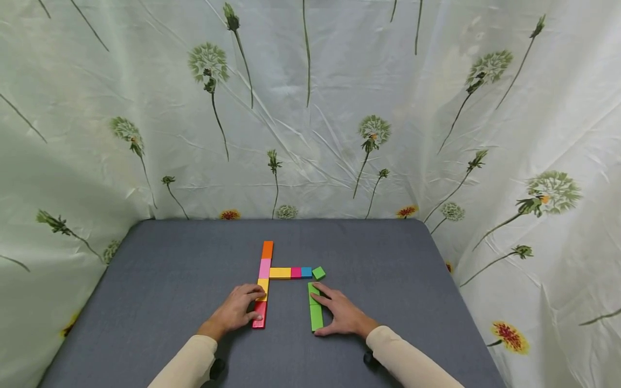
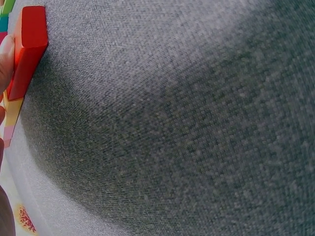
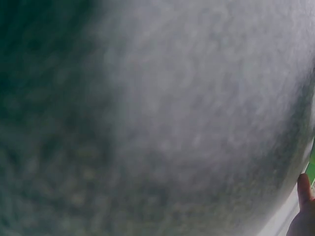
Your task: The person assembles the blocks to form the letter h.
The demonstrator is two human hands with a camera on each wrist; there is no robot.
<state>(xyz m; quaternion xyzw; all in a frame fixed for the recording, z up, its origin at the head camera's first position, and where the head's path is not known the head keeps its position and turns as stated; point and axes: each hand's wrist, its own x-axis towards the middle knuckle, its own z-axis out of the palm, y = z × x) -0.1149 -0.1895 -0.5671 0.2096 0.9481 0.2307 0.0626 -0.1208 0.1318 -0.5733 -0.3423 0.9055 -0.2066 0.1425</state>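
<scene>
My left hand rests at a column of blocks, its fingers on a yellow block and its thumb on the red block at the near end. Above these lie a pink block and an orange block. In the left wrist view the red block shows beside the thumb. On the right, my right hand holds two green blocks set end to end, thumb at the near end, fingers near the far end. Only a fingertip and some green show in the right wrist view.
From the column a row runs right: a yellow block, a magenta block and a blue block. A small green block sits turned at its end. Flower-patterned cloth hangs behind the grey table.
</scene>
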